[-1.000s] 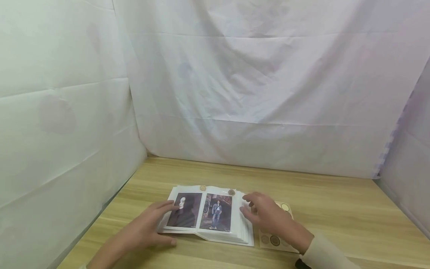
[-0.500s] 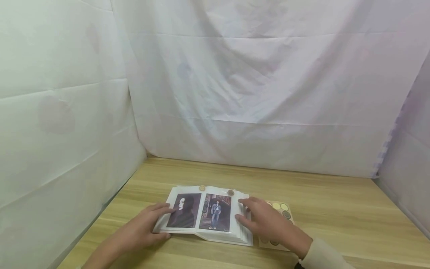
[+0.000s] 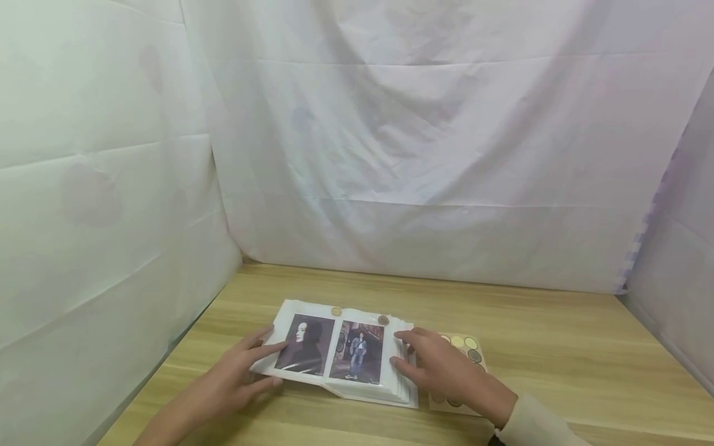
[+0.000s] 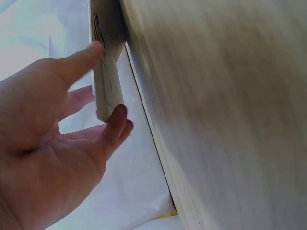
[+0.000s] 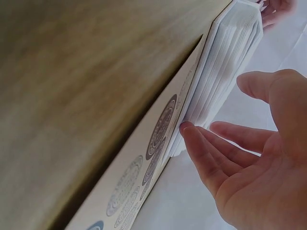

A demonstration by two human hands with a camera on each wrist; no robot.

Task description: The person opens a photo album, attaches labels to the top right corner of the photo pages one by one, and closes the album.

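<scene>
A white photo album (image 3: 333, 328) lies open on the table, with a dark portrait photo (image 3: 305, 344) on its left page and a photo of a standing person (image 3: 357, 352) on its right. My left hand (image 3: 225, 378) grips the album's left edge, one finger on the page and others at the cover's edge, as the left wrist view shows. That side (image 4: 106, 81) is tilted up off the table. My right hand (image 3: 446, 365) rests with loosely extended fingers at the right page edges; in the right wrist view its fingertips (image 5: 187, 127) touch the page stack (image 5: 223, 67).
A sheet of round stickers (image 3: 458, 341) lies right of the album, partly hidden under the right hand. Two round stickers, one gold (image 3: 336, 311) and one dark (image 3: 383, 319), sit at the album's top. White cloth (image 3: 413, 155) encloses the wooden table (image 3: 558, 347).
My left hand has taken hold of the album's left side and raised it slightly. Over the last second the right hand's fingers have come down onto the right page edge.
</scene>
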